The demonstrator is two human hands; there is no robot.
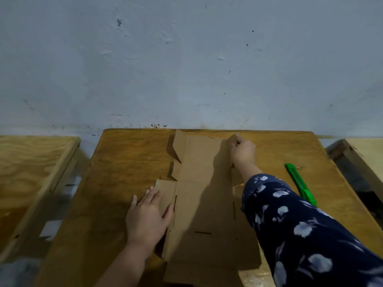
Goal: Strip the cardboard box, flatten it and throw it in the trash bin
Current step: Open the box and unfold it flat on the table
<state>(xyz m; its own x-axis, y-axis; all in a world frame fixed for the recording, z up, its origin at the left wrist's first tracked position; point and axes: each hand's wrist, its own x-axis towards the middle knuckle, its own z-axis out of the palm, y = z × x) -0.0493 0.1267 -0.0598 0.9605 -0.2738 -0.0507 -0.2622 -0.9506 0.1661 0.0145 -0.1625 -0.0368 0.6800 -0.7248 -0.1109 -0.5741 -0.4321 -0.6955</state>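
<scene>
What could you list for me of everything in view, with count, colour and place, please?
box: one, brown, unfolded on the middle table, far flaps still raised
knife: one, green, on the table right of the box
table: one, brown wood, centre, against the wall
side tables: two, pale wood, at the left and right edges
wall: one, pale blue-grey, behind
left hand: one, flat on the box's left flap
right hand: one, pinching the far right flap; patterned navy sleeve

Unfolded cardboard box [204, 206] flat on wooden worktop [128, 154]; left hand [148, 216] presses it, right hand [242, 151] pinches far flap; green cutter [300, 184] at right.
</scene>
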